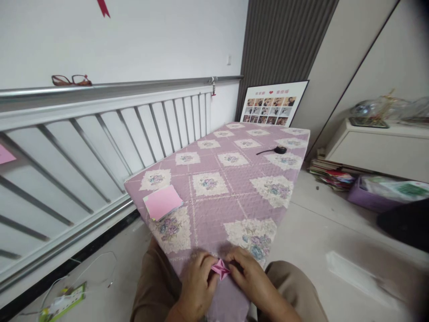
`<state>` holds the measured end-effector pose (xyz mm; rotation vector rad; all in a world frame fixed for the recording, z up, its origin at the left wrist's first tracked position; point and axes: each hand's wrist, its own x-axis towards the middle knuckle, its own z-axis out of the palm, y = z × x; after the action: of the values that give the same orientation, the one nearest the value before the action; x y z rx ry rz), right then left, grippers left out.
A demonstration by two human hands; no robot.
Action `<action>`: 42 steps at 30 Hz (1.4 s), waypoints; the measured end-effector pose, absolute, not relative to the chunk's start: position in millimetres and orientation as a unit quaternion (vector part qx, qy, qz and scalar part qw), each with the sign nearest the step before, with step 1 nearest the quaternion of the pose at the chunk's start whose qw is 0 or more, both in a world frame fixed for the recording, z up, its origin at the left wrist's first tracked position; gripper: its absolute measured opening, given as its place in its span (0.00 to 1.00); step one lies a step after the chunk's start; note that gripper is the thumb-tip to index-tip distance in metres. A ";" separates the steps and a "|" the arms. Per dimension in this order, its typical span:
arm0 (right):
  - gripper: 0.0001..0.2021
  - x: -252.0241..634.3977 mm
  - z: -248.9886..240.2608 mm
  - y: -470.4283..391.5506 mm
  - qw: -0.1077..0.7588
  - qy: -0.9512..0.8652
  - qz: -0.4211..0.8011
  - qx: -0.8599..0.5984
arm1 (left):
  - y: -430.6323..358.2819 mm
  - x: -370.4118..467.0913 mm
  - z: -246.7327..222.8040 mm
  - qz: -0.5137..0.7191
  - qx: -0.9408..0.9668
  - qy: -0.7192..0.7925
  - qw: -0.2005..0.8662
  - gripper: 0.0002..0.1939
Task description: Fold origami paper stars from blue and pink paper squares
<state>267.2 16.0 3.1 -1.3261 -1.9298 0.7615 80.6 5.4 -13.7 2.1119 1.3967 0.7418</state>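
Between my two hands, at the near end of the table, is a small folded pink paper (220,269) with pointed corners. My left hand (200,282) pinches its left corner between thumb and fingers. On the other side, my right hand (248,273) pinches the right corner. The paper's middle shows creases and opened flaps. A stack of pink paper sheets (163,202) lies farther off, by the table's left edge.
A purple floral tablecloth (208,210) covers the table. Toward its far right lies a black round object with a short strap (280,150). A white radiator (110,147) runs along the left. A power strip (63,304) with cords is on the floor.
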 end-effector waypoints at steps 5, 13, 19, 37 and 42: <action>0.07 267.7 0.1 17.9 0.332 -0.732 0.320 -0.502 | 8.4 86.2 -6.7 0.254 0.789 0.504 0.242 0.10; 0.07 275.5 -5.9 12.5 0.343 -0.725 0.335 -0.494 | 14.3 97.9 -6.7 0.209 0.774 0.553 0.226 0.08; 0.06 274.5 -5.1 12.6 0.361 -0.733 0.334 -0.470 | 15.0 102.6 -6.0 0.174 0.786 0.557 0.204 0.08; 0.06 274.3 -18.1 13.9 0.357 -0.743 0.300 -0.480 | 22.5 108.9 -12.2 0.160 0.754 0.592 0.233 0.06; 0.08 274.4 -13.7 12.9 0.343 -0.734 0.305 -0.500 | 20.2 108.3 -12.4 0.159 0.755 0.591 0.235 0.05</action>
<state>274.4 12.9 -13.7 -1.2990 -1.9092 0.7938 108.3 20.2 -12.4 2.0714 1.6208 0.4370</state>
